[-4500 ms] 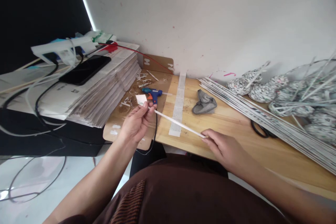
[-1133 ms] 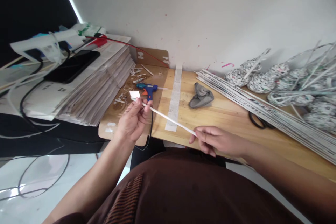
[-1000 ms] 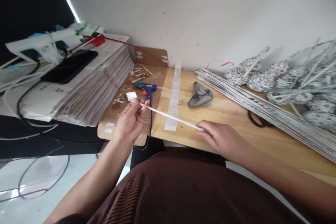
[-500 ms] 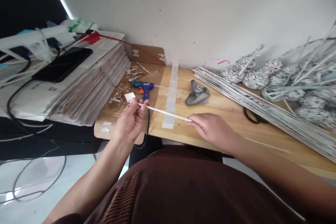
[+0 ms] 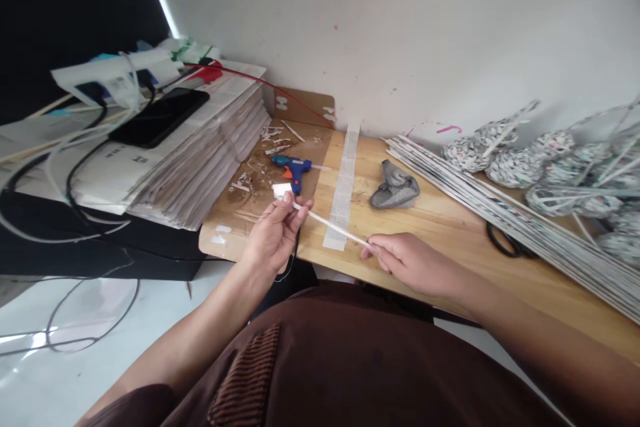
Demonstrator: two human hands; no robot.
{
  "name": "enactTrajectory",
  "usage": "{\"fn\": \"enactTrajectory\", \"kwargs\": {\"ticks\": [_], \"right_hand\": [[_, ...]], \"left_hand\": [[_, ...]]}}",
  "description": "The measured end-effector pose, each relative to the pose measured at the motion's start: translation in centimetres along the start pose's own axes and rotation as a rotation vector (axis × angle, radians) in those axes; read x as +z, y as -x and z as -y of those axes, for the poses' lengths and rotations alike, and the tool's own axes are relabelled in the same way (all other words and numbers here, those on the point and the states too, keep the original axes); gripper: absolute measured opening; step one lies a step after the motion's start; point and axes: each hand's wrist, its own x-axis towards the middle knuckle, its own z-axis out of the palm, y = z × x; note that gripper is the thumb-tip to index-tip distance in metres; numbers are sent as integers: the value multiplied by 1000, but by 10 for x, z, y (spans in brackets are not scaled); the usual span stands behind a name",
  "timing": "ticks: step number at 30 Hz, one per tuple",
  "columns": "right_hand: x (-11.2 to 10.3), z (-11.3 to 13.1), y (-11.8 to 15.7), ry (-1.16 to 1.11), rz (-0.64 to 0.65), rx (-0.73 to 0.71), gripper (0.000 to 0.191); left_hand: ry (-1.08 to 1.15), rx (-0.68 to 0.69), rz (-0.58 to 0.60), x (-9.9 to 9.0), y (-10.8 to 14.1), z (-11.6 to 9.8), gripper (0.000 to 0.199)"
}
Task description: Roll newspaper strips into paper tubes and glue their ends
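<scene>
A thin white rolled paper tube (image 5: 336,227) slants between my two hands above the table's front edge. My left hand (image 5: 275,230) pinches its left end, where a small flat flap of white paper (image 5: 282,191) sticks out past the fingertips. At the other end, the fingers of my right hand (image 5: 400,255) are closed round the tube. Just beyond my left hand, a blue glue gun (image 5: 296,170) lies on a brown board (image 5: 313,147). Under the tube, a printed paper strip (image 5: 343,193) lies flat on the wooden table.
A grey cloth (image 5: 395,187) lies right of the strip. Long paper tubes (image 5: 480,203) run along the right side, over black-handled scissors (image 5: 503,240). Woven paper bundles (image 5: 515,163) sit against the wall. A tall newspaper stack (image 5: 220,140) with a phone (image 5: 160,117) and cables stands left.
The view has swung left, so the table things appear further right. Both hands still hold the tube, which slopes down to the right more steeply, with the hands slightly closer together.
</scene>
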Motion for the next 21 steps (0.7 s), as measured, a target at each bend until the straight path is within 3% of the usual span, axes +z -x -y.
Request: {"fn": "enactTrajectory", "kwargs": {"ticks": [2, 5, 8, 10, 15, 18, 21], "right_hand": [[0, 2, -3, -33, 7, -1, 30], [4, 14, -13, 54, -136, -26, 25], [10, 27, -26, 69, -199, -32, 27], [12, 29, -33, -111, -134, -17, 33], [10, 15, -41, -803, 267, 35, 44], [11, 11, -42, -870, 293, 34, 45], [10, 16, -38, -718, 233, 36, 45]], "left_hand": [[-7, -5, 17, -1, 0, 3, 20], [-18, -26, 57, -2, 2, 9, 19], [-19, -42, 84, -2, 4, 10, 15], [-25, -45, 64, -2, 5, 8, 13], [-16, -70, 34, -6, 5, 2, 11], [-4, -80, 61, -9, 4, 3, 10], [-14, -96, 91, -11, 3, 3, 11]]}}
